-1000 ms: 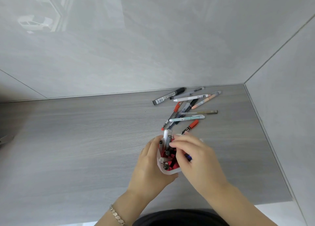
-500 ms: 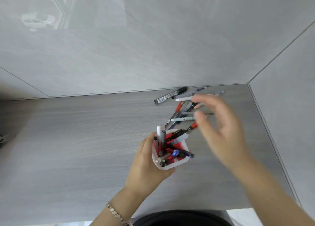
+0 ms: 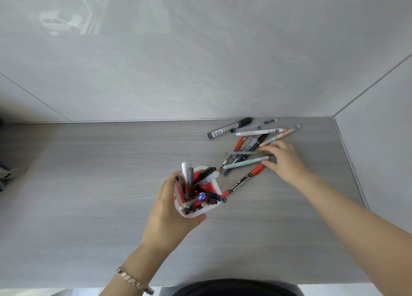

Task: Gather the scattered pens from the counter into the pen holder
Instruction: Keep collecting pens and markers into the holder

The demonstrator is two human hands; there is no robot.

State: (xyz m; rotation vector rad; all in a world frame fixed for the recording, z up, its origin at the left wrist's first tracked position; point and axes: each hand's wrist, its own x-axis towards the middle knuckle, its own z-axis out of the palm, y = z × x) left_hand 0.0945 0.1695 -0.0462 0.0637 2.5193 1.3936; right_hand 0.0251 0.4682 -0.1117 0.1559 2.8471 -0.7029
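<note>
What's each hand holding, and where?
Left hand grips the pen holder round its side wall. Right hand holds nothing yet; its fingertips touch the loose pens.

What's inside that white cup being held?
The white plastic pen holder, red inside, holds many pens: black, clear, white, one blue-tipped pen. Their lower ends and the holder's bottom are hidden.

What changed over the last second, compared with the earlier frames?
The right hand left the pen holder and reached to the loose pens, fingertips now touching the mint pen. The left hand kept gripping the pen holder; the loose pens stayed put.
</note>
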